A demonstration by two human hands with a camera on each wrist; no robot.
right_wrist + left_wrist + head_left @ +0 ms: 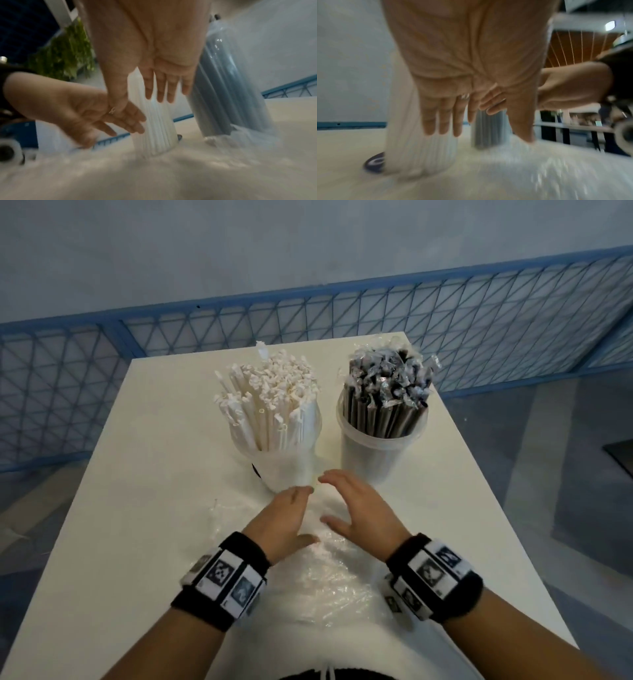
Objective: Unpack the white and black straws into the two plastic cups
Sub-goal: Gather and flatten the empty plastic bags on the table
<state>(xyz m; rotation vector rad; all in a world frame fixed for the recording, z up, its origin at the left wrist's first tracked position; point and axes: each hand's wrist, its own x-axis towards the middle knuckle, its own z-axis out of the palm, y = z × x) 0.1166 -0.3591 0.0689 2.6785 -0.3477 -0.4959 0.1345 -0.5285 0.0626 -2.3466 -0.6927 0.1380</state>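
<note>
On the desk [164, 419], white straws [270, 398] and black straws [387, 395] stand in their cups while both hands, the left hand [286, 517] and right hand [359, 510], hover with fingers spread, holding nothing, over loose wrap [329, 583]; a careless sweep could topple the top-heavy cups.

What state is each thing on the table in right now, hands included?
white straws: standing upright in the left cup, wrapped
black straws: standing upright in the right cup, wrapped
clear plastic wrap: empty, crumpled flat on the table
left hand: open, holding nothing
right hand: open, holding nothing
</note>
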